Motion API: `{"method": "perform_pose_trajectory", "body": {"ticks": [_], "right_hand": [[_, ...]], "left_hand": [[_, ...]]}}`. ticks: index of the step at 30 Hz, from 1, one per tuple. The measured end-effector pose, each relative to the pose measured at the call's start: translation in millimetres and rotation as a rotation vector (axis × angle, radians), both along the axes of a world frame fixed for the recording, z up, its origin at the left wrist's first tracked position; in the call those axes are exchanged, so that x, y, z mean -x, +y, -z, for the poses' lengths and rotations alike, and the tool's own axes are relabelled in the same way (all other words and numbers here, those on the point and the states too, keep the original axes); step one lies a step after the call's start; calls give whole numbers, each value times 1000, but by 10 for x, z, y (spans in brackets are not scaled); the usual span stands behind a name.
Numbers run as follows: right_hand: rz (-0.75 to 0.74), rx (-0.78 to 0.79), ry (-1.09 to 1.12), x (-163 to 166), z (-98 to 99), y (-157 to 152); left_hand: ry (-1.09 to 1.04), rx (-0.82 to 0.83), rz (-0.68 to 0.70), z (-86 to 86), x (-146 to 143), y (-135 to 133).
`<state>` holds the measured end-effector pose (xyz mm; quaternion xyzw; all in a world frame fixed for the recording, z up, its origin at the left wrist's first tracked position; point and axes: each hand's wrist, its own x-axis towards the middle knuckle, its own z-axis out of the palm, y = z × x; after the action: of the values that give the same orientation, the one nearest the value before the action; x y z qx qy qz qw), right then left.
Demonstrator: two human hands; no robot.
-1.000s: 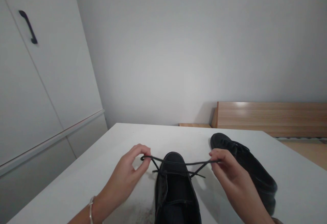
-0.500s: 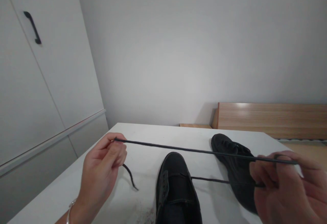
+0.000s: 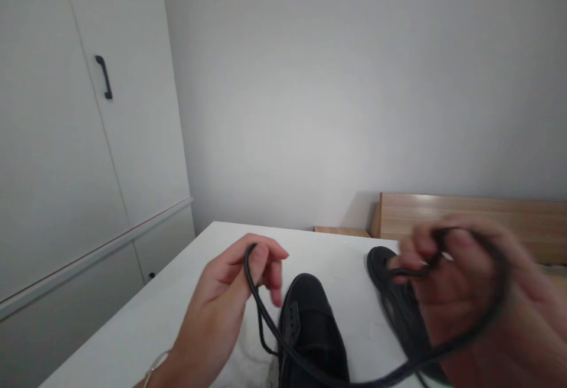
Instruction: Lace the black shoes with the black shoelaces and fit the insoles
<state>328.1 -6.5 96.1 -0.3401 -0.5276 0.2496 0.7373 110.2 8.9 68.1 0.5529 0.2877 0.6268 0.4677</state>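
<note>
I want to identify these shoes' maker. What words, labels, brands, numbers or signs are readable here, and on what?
None: I can read no text on the nearer black shoe, black shoelace, white cabinet or wood-grain panel.
The farther black shoe shows none either, though the blurred right hand partly hides it.

Light's soft, a bit dim; wall [image 3: 283,110] brightest mid, darker twd corners, w/ faint shadow beside wood panel [image 3: 531,219]. Right hand [image 3: 456,281] & nearby lace [image 3: 443,351] motion-blurred; left hand [image 3: 234,293] sharper. Blk shoe [image 3: 310,317] low in detail; wide-angle stretch nr edges.
</note>
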Motion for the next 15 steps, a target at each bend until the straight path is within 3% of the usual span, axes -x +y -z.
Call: {"method": "perform_pose_trajectory", "body": {"ticks": [3,8,10,12,15], "right_hand": [[-268,23,-97,405,-77,-74],[-298,-121,-329,676,-28,13],[-280,-177,-438,665,11,66],[-232,-157,-566,615,64,95],[-256,4,-847,515,189,86]], "left_hand": [[-22,93,186,-51,-148,-92],[-134,358,485,-105,-81,-119],[-130,344,407,-122,101,-54],[-92,241,181,-101,347,57],[142,104,-185,54,758,261]]}}
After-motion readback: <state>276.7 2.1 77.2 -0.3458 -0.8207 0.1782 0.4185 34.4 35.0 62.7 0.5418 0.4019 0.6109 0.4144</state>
